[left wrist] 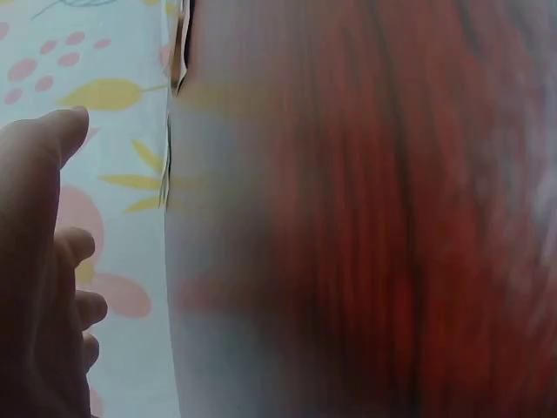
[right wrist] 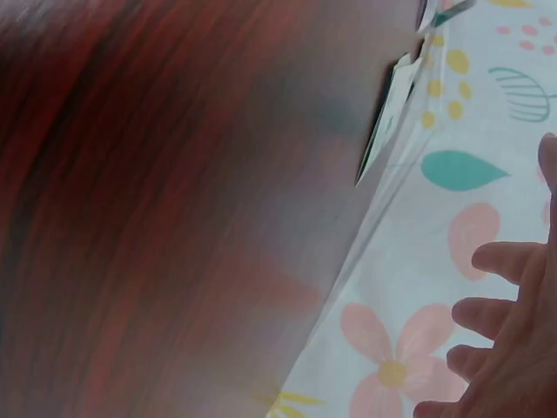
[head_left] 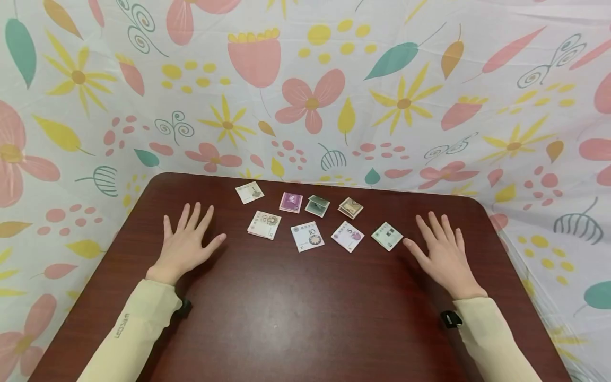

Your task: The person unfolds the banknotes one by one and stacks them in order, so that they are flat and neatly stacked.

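My left hand point(head_left: 185, 245) is over the table's left side with its fingers spread and nothing in it. To the right my right hand point(head_left: 441, 257) is spread in the same way, its thumb close to a green folded banknote point(head_left: 387, 236) marked 2. Nearest the left hand is a folded note marked 20 point(head_left: 264, 225). Between these lie a note marked 10 point(head_left: 307, 236) and a purple note marked 5 point(head_left: 348, 236). Behind them sit a pale note point(head_left: 250, 192), a purple folded note point(head_left: 291, 202), a dark green one point(head_left: 317, 206) and a brown one point(head_left: 350, 208).
The dark red-brown wooden table point(head_left: 286, 318) has rounded back corners. A white cloth point(head_left: 305, 154) with printed flowers and leaves hangs along its back and sides. Black straps point(head_left: 451, 319) circle both wrists at the pale sleeves point(head_left: 494, 337).
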`<action>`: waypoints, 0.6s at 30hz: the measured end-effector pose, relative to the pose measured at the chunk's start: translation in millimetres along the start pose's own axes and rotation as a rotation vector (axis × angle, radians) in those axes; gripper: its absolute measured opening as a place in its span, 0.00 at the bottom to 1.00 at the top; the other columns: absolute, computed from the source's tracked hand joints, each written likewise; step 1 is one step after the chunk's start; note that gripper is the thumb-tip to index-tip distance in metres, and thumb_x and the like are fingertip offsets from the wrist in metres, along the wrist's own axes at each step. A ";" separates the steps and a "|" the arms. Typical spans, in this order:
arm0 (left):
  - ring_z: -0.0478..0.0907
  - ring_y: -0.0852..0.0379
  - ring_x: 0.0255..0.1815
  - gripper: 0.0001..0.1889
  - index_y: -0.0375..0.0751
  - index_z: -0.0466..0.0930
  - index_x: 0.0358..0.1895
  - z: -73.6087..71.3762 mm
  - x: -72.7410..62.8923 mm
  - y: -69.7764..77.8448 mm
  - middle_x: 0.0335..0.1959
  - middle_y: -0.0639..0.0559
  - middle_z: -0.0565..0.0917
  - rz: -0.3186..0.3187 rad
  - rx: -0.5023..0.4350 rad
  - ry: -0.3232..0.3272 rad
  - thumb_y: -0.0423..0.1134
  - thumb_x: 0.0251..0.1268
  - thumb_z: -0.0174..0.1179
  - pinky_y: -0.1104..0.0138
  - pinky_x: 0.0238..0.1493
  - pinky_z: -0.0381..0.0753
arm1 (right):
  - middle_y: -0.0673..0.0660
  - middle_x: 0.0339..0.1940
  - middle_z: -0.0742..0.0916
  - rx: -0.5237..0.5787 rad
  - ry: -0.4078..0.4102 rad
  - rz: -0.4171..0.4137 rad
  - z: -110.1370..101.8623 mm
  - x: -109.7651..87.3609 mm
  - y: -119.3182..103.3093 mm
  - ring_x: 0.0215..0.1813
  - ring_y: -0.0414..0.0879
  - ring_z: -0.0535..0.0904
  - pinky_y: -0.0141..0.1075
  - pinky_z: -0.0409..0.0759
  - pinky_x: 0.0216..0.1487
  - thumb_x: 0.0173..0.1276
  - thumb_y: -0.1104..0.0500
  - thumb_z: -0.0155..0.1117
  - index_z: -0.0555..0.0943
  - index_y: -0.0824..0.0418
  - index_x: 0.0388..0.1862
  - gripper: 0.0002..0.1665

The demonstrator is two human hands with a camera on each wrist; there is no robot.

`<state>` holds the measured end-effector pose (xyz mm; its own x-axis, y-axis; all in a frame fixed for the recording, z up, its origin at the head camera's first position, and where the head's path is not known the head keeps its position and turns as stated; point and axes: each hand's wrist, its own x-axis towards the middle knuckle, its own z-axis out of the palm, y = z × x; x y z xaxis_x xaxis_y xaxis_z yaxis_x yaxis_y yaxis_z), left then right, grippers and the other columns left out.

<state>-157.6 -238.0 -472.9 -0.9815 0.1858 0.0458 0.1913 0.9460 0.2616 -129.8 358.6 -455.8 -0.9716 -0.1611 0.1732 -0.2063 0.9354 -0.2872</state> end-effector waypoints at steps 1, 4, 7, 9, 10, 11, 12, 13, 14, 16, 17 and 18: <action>0.38 0.33 0.85 0.48 0.46 0.49 0.85 0.8 0.7 1.1 0.84 0.33 0.49 0.003 -0.004 0.002 0.73 0.73 0.47 0.28 0.73 0.27 | 0.73 0.83 0.59 0.003 0.002 -0.008 0.6 0.5 -0.8 0.85 0.68 0.39 0.70 0.34 0.77 0.80 0.37 0.56 0.58 0.62 0.84 0.46; 0.43 0.33 0.84 0.46 0.44 0.53 0.84 3.8 3.5 6.3 0.83 0.33 0.54 0.019 -0.040 0.021 0.70 0.74 0.49 0.28 0.74 0.31 | 0.74 0.80 0.64 0.006 0.026 -0.052 3.3 2.6 -4.6 0.84 0.70 0.47 0.72 0.43 0.75 0.78 0.42 0.62 0.63 0.64 0.81 0.43; 0.52 0.33 0.81 0.42 0.41 0.59 0.81 7.0 8.1 12.0 0.79 0.33 0.62 0.056 -0.077 0.064 0.66 0.76 0.51 0.29 0.74 0.38 | 0.74 0.74 0.72 0.007 0.067 -0.118 6.8 5.4 -9.0 0.79 0.72 0.58 0.73 0.56 0.70 0.74 0.50 0.68 0.69 0.68 0.75 0.38; 0.58 0.34 0.77 0.39 0.40 0.63 0.79 8.6 11.8 15.9 0.74 0.33 0.68 0.087 -0.092 0.091 0.63 0.78 0.51 0.30 0.73 0.45 | 0.74 0.70 0.75 0.017 0.083 -0.153 8.5 6.7 -13.6 0.75 0.73 0.64 0.72 0.62 0.67 0.73 0.54 0.69 0.72 0.69 0.72 0.35; 0.60 0.34 0.76 0.37 0.40 0.64 0.78 9.2 13.9 18.0 0.72 0.34 0.70 0.100 -0.095 0.100 0.62 0.78 0.51 0.31 0.72 0.49 | 0.73 0.68 0.77 0.025 0.089 -0.168 9.4 7.4 -16.1 0.73 0.72 0.67 0.70 0.64 0.66 0.72 0.56 0.70 0.74 0.70 0.70 0.33; 0.63 0.35 0.74 0.36 0.40 0.66 0.78 9.3 15.9 20.6 0.70 0.35 0.72 0.112 -0.098 0.106 0.61 0.79 0.52 0.32 0.71 0.52 | 0.73 0.67 0.78 0.034 0.090 -0.181 9.9 8.0 -18.7 0.71 0.71 0.69 0.69 0.66 0.66 0.72 0.58 0.69 0.75 0.70 0.69 0.31; 0.64 0.35 0.72 0.35 0.40 0.67 0.77 9.4 18.0 23.0 0.69 0.35 0.73 0.123 -0.104 0.108 0.60 0.79 0.52 0.33 0.70 0.55 | 0.71 0.65 0.80 0.046 0.089 -0.189 10.3 8.4 -22.0 0.69 0.70 0.71 0.67 0.68 0.66 0.72 0.59 0.69 0.76 0.70 0.68 0.29; 0.66 0.35 0.71 0.34 0.40 0.68 0.76 9.9 20.4 25.3 0.68 0.36 0.74 0.130 -0.106 0.108 0.59 0.79 0.53 0.34 0.69 0.57 | 0.70 0.64 0.81 0.056 0.086 -0.197 11.0 8.9 -24.8 0.68 0.68 0.73 0.65 0.69 0.66 0.72 0.59 0.68 0.77 0.70 0.67 0.28; 0.67 0.35 0.70 0.32 0.40 0.69 0.75 10.1 22.7 27.9 0.67 0.36 0.75 0.137 -0.111 0.107 0.59 0.79 0.53 0.35 0.68 0.59 | 0.69 0.62 0.82 0.063 0.082 -0.207 11.4 9.6 -27.8 0.66 0.67 0.74 0.63 0.70 0.65 0.73 0.60 0.68 0.77 0.70 0.66 0.26; 0.68 0.36 0.68 0.30 0.40 0.72 0.73 10.7 27.5 33.0 0.66 0.37 0.76 0.149 -0.119 0.102 0.57 0.79 0.55 0.37 0.66 0.62 | 0.67 0.59 0.84 0.073 0.076 -0.227 13.2 11.0 -33.5 0.63 0.64 0.76 0.59 0.72 0.65 0.73 0.60 0.68 0.79 0.70 0.64 0.24; 0.69 0.36 0.67 0.29 0.40 0.73 0.72 11.1 29.8 35.4 0.65 0.37 0.77 0.157 -0.125 0.100 0.56 0.79 0.56 0.37 0.65 0.63 | 0.66 0.58 0.84 0.075 0.070 -0.237 13.8 11.7 -36.4 0.62 0.63 0.77 0.59 0.73 0.64 0.73 0.60 0.68 0.79 0.70 0.63 0.23; 0.70 0.36 0.66 0.28 0.40 0.74 0.71 11.6 32.2 37.6 0.64 0.37 0.77 0.164 -0.129 0.097 0.55 0.79 0.57 0.38 0.64 0.64 | 0.65 0.57 0.85 0.075 0.066 -0.245 15.0 12.4 -39.2 0.61 0.62 0.77 0.58 0.74 0.63 0.73 0.60 0.68 0.80 0.69 0.62 0.23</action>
<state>-182.0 -193.4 -472.8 -0.9344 0.3023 0.1884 0.3523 0.8621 0.3642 -135.4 315.2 -456.5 -0.8823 -0.3570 0.3068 -0.4453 0.8444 -0.2980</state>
